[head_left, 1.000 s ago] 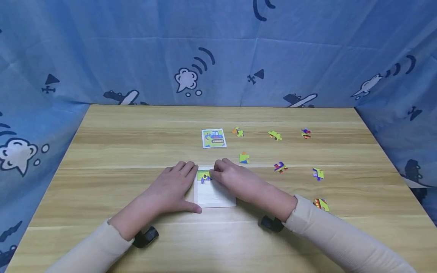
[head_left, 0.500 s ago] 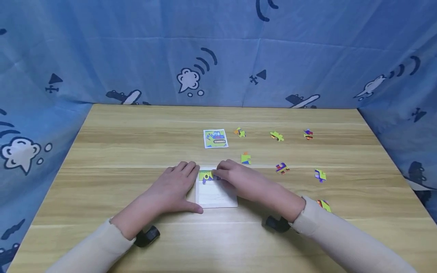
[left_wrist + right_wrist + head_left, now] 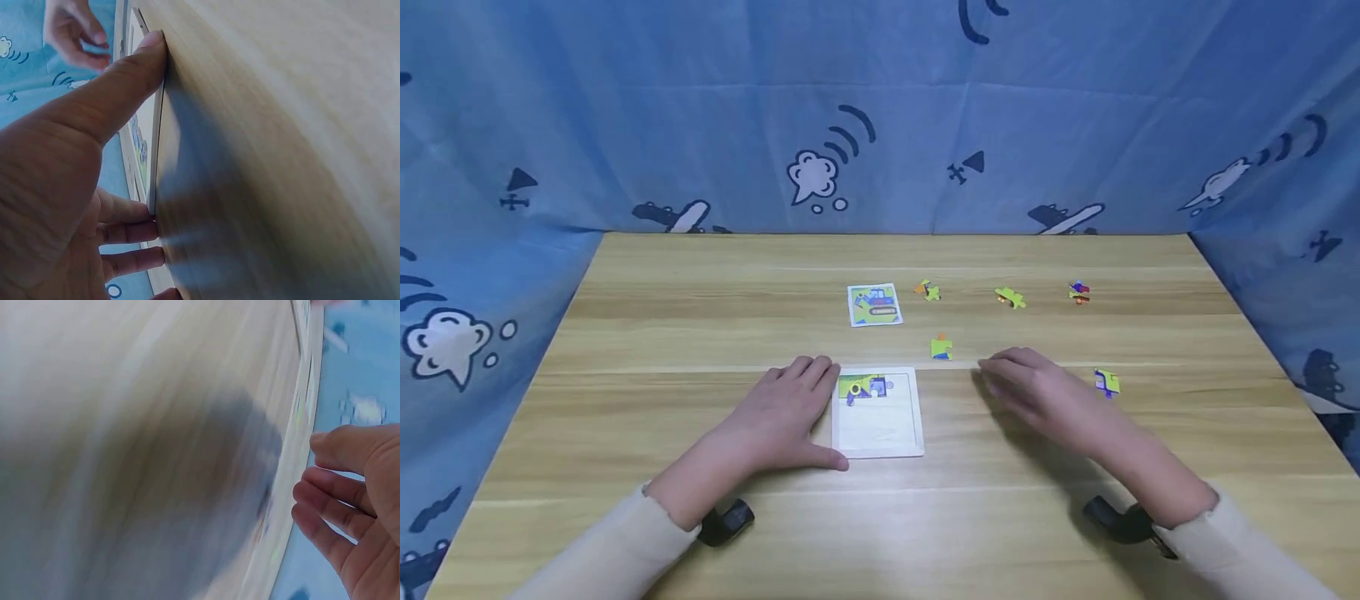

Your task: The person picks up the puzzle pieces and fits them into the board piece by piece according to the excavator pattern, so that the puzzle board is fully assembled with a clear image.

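Note:
A white square puzzle tray (image 3: 880, 425) lies on the table. Two joined puzzle pieces (image 3: 863, 387), green, yellow and blue, sit in its upper left. My left hand (image 3: 786, 412) rests along the tray's left edge, with the thumb at the lower corner and fingertips at the upper corner. To the tray's right, my right hand (image 3: 1037, 392) hovers over the table. In the right wrist view the right hand's fingers (image 3: 331, 515) are loosely bent and hold nothing. A green piece (image 3: 941, 348) lies left of it, and a green and purple piece (image 3: 1107, 382) to its right.
Behind the tray lies a picture card (image 3: 874, 305) of an excavator. Further back on the table are an orange and green piece (image 3: 928, 290), a green piece (image 3: 1011, 297) and a red and purple piece (image 3: 1078, 292). A blue patterned curtain (image 3: 880, 117) encloses the table.
My right hand has left the tray and moved right, uncovering the blue second piece beside the first. It now covers the spot of the striped piece. My left hand stays in place.

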`<state>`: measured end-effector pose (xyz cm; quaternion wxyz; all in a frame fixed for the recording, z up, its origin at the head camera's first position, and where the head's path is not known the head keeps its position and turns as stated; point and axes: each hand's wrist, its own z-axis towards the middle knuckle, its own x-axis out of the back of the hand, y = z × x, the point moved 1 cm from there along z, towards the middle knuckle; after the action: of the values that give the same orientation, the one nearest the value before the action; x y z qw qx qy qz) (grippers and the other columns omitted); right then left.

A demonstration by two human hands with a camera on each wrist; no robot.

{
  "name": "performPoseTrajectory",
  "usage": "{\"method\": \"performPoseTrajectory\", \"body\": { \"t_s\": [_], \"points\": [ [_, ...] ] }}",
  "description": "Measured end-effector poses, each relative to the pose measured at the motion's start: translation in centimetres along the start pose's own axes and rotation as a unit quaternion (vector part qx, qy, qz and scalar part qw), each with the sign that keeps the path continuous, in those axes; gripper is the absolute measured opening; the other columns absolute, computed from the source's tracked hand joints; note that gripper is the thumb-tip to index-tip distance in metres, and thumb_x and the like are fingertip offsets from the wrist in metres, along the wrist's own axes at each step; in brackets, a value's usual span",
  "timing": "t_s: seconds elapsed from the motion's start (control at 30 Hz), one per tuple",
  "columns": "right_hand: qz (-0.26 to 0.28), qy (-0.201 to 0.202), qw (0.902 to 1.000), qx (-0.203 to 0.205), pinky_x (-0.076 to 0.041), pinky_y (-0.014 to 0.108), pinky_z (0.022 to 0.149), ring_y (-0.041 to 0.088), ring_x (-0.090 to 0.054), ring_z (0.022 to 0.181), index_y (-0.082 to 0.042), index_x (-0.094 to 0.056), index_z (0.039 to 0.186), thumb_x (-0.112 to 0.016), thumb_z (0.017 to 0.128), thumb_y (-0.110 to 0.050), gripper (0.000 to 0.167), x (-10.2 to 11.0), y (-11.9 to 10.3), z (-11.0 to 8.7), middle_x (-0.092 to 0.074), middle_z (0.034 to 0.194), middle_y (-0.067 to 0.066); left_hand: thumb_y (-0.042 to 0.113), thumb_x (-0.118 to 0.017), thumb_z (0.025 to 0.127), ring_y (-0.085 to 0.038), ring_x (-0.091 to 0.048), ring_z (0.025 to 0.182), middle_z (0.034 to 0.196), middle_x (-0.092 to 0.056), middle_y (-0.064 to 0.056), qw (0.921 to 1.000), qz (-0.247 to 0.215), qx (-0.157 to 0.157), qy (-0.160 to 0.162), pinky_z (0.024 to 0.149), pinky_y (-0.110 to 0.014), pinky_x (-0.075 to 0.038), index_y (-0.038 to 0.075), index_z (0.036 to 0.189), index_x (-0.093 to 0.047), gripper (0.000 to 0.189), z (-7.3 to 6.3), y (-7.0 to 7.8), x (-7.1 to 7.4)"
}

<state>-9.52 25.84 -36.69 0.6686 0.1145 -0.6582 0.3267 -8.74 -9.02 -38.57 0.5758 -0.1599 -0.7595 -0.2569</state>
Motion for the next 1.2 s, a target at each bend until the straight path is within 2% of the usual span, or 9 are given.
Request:
{"method": "performPoseTrajectory", "body": {
  "t_s": [0.13, 0.3, 0.4, 0.53, 0.63, 0.83, 0.97, 1.07, 1.2],
  "points": [
    [-0.031, 0.045, 0.9985, -0.001, -0.062, 0.047, 0.086, 0.029, -0.072, 0.104, 0.001, -0.074, 0.121, -0.081, 0.082, 0.007, 0.04, 1.1, 2.7, -2.7, -0.073, 0.113, 0.013, 0.078, -0.078, 0.074, -0.035, -0.045, 0.142, 0.155, -0.047, -0.015, 1.0, -0.004, 0.0, 0.0, 0.109, -0.059, -0.048, -0.002, 0.157, -0.039, 0.121, 0.0, 0.1, 0.0],
    [-0.048, 0.033, 0.9965, -0.06, -0.06, 0.051, 0.083, 0.038, -0.069, 0.105, 0.005, -0.07, 0.124, -0.081, 0.081, 0.007, 0.045, 2.0, 6.0, -5.6, -0.07, 0.116, 0.021, 0.077, -0.078, 0.074, -0.035, -0.046, 0.141, 0.154, -0.048, -0.014, 1.0, -0.002, 0.001, 0.002, 0.108, -0.058, -0.048, -0.002, 0.156, -0.04, 0.12, -0.1, 0.1, 0.0],
    [-0.043, 0.035, 0.9942, -0.092, -0.059, 0.039, 0.079, 0.04, -0.067, 0.105, 0.004, -0.069, 0.125, -0.081, 0.082, 0.005, 0.045, 2.6, 8.1, -7.1, -0.07, 0.118, 0.023, 0.078, -0.078, 0.074, -0.035, -0.045, 0.142, 0.155, -0.047, -0.014, 1.0, -0.004, 0.0, 0.001, 0.109, -0.058, -0.047, -0.001, 0.157, -0.039, 0.12, 0.0, 0.1, -0.1],
    [-0.034, 0.018, 0.9935, -0.107, -0.057, 0.04, 0.078, 0.042, -0.067, 0.106, 0.003, -0.07, 0.125, -0.083, 0.082, 0.003, 0.045, 3.1, 10.3, -8.7, -0.071, 0.118, 0.024, 0.078, -0.077, 0.074, -0.035, -0.044, 0.143, 0.156, -0.046, -0.014, 1.0, -0.008, 0.0, -0.004, 0.11, -0.058, -0.047, -0.001, 0.157, -0.038, 0.121, 0.1, 0.0, -0.2],
    [-0.033, -0.007, 0.9936, -0.108, -0.058, 0.052, 0.078, 0.044, -0.068, 0.105, 0.002, -0.071, 0.123, -0.083, 0.081, 0.002, 0.044, 2.9, 11.0, -9.1, -0.071, 0.117, 0.024, 0.078, -0.077, 0.074, -0.035, -0.044, 0.143, 0.156, -0.046, -0.014, 0.9999, -0.008, 0.002, -0.007, 0.11, -0.059, -0.046, -0.001, 0.157, -0.038, 0.121, 0.2, 0.0, -0.2],
    [-0.048, 0.014, 0.994, -0.098, -0.059, 0.038, 0.073, 0.035, -0.069, 0.096, -0.001, -0.073, 0.115, -0.084, 0.076, 0.008, 0.042, 2.4, 11.3, -8.8, -0.073, 0.108, 0.017, 0.079, -0.077, 0.074, -0.035, -0.045, 0.142, 0.155, -0.047, -0.014, 1.0, -0.002, 0.005, -0.005, 0.11, -0.058, -0.047, -0.001, 0.157, -0.039, 0.122, 0.3, -0.1, -0.1],
    [-0.046, 0.007, 0.9931, -0.108, -0.061, 0.047, 0.075, 0.038, -0.07, 0.097, 0.001, -0.072, 0.115, -0.083, 0.076, 0.01, 0.041, 2.3, 11.2, -8.4, -0.073, 0.108, 0.019, 0.079, -0.078, 0.073, -0.035, -0.044, 0.143, 0.156, -0.046, -0.014, 0.9999, -0.007, 0.008, -0.007, 0.112, -0.059, -0.046, -0.001, 0.157, -0.039, 0.122, 0.3, -0.1, -0.1],
    [-0.056, 0.018, 0.9931, -0.101, -0.061, 0.047, 0.074, 0.036, -0.071, 0.093, 0.0, -0.074, 0.112, -0.086, 0.075, 0.007, 0.039, 2.2, 11.3, -8.3, -0.074, 0.105, 0.018, 0.078, -0.078, 0.073, -0.034, -0.044, 0.143, 0.156, -0.046, -0.014, 0.9999, -0.01, 0.008, -0.008, 0.112, -0.058, -0.046, 0.0, 0.157, -0.039, 0.121, 0.3, -0.1, -0.2],
    [-0.069, 0.042, 0.9932, -0.083, -0.057, 0.034, 0.065, 0.023, -0.068, 0.082, -0.001, -0.076, 0.106, -0.089, 0.072, 0.004, 0.036, 2.1, 11.4, -8.2, -0.074, 0.098, 0.012, 0.077, -0.079, 0.073, -0.034, -0.045, 0.142, 0.155, -0.047, -0.014, 0.9999, -0.01, 0.004, -0.004, 0.111, -0.057, -0.046, -0.001, 0.156, -0.04, 0.12, 0.3, -0.1, -0.1]
  ]
}}
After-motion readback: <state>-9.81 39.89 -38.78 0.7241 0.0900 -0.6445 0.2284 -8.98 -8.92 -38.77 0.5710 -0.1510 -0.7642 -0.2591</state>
